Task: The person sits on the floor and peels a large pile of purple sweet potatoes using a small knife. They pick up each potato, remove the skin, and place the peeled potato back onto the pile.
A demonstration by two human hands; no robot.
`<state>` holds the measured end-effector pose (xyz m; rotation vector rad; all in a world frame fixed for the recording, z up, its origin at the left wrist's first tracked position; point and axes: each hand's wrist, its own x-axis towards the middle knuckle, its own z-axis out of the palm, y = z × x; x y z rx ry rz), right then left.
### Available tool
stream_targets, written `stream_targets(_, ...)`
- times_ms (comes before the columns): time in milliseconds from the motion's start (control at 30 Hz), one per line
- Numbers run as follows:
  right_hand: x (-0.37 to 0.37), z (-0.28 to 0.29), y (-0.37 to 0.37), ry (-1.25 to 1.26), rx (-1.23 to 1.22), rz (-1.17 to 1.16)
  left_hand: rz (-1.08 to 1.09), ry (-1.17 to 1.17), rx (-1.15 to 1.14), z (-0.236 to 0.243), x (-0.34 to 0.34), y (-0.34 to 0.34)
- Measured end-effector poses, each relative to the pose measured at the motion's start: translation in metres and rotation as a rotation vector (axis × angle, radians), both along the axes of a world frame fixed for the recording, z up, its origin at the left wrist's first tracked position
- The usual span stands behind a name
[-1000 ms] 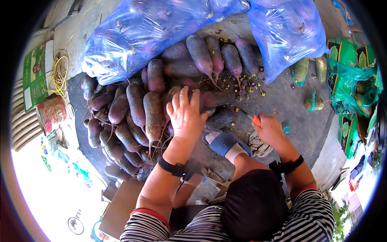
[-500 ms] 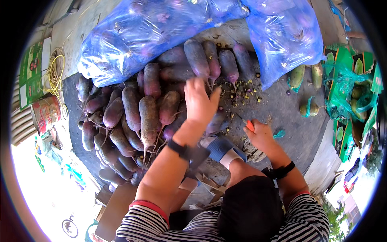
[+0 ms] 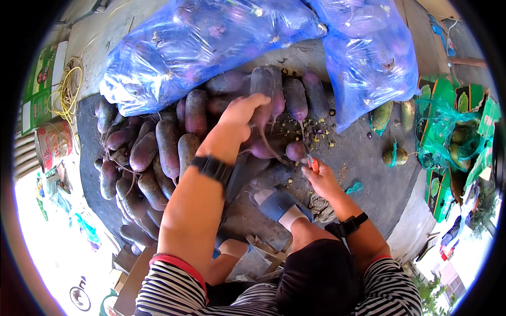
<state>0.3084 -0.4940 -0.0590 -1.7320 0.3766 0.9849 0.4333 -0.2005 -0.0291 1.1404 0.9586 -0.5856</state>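
My left hand reaches over the pile, its fingers closed around the lower part of a long purple radish, which looks blurred and has a thin root trailing toward me. My right hand grips a knife by its orange handle; the blade is hard to make out. Close to the knife lies a purple radish, its round end showing. Beyond my left hand, more purple radishes rest side by side on the dark mat, with yellowish trimmings scattered near them.
A heap of purple radishes covers the left side. Large blue plastic bags lie at the back. To the right are green radishes and green cartons. My socked foot stands close in front, and coiled yellow cord is far left.
My left hand has moved forward and closed on a long radish. The right hand with the knife has shifted slightly left and nearer the round radish end. The whole view has shifted a little.
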Motion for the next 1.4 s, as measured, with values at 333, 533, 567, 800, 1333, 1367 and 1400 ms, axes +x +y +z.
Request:
stream_targets(333, 0.043, 0.101, 0.005, -0.604, -0.210, 0.178, -0.106, -0.379, -0.391, 0.047, -0.119, -0.036)
stream_targets(533, 0.046, 0.147, 0.016, -0.931, -0.360, 0.682, -0.321, -0.482, 0.241, 0.051, -0.137, -0.071)
stream_targets(567, 0.042, 0.149, 0.016, -0.923, -0.423, 0.721, -0.332, -0.471, 0.243, 0.050, -0.141, -0.074)
stream_targets(800, 0.036, 0.141, 0.012, -0.846, -0.474, 0.743, -0.466, -0.521, 0.433, 0.050, -0.149, -0.084)
stream_targets(1333, 0.018, 0.079, -0.026, -0.438, -0.638, 0.708, -0.232, -0.399, 0.372, 0.124, -0.180, -0.047)
stream_targets(1367, 0.015, 0.076, -0.027, -0.457, -0.608, 0.697, -0.201, -0.405, 0.537, 0.138, -0.183, -0.036)
stream_targets(1400, 0.012, 0.074, -0.022, -0.475, -0.585, 0.682, -0.143, -0.464, 0.581, 0.143, -0.191, -0.017)
